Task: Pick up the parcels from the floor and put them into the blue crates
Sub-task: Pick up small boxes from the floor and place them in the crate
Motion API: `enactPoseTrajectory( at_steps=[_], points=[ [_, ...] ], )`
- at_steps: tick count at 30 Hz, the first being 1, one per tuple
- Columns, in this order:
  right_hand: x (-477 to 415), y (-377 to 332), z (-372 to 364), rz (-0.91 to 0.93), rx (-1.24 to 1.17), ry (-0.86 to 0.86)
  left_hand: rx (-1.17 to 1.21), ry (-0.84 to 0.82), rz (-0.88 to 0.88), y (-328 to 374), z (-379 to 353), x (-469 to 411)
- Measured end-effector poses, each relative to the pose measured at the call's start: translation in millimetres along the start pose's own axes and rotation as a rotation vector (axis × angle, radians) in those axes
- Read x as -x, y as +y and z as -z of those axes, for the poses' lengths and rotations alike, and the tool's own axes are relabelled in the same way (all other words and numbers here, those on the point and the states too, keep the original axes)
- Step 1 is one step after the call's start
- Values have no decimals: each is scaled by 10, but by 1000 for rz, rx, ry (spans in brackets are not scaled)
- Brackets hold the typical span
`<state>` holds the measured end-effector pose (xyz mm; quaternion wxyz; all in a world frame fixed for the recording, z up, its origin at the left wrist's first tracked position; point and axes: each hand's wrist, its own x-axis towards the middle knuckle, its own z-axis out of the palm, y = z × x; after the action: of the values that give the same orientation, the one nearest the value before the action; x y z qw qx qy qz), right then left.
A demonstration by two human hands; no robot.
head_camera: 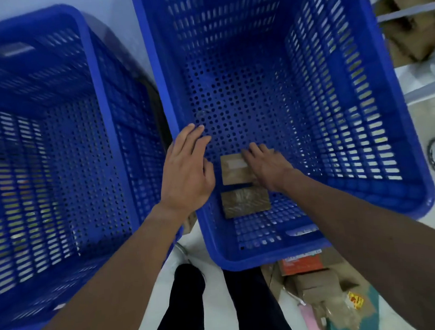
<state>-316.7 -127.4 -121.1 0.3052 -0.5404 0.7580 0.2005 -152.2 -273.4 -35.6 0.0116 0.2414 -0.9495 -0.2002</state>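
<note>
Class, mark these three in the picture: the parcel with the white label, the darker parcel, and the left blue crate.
parcel with the white label [233, 175]: head view, bare brown face below the label.
darker parcel [245, 203]: head view, middle of its top.
left blue crate [96, 77]: head view, right-hand rim.

Two blue crates stand side by side: the left crate [92, 58] holds nothing visible, and the right crate [155, 67] holds two brown parcels on its perforated bottom near the front wall. The right hand [266, 167] rests on the labelled parcel [233, 171], fingers laid nearly straight across its top. The second parcel [245, 202] lies just in front of it. The left hand [186, 171] hovers at the right crate's left wall, fingers extended. More parcels [314, 285] lie on the floor [217, 302] beside the person's dark trouser legs [187, 303].
</note>
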Motion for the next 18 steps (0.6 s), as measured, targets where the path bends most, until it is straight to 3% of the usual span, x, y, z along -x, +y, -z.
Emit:
enactPoseTrajectory(
  at_steps=[4,10,13,18],
  points=[
    [-161,-133,-103,-7,-47,-26,-1,-19,5,8,42,-38],
    [-227,-263,-192,3,-124,-195,6,-47,36,25,93,-51],
    [-232,-243,-233,-102,-234,-226,20,-48,52,62,106,-52],
    [-207,-207,-369,-287,-461,-421,45,-50,62,73,105,-37]
  ],
)
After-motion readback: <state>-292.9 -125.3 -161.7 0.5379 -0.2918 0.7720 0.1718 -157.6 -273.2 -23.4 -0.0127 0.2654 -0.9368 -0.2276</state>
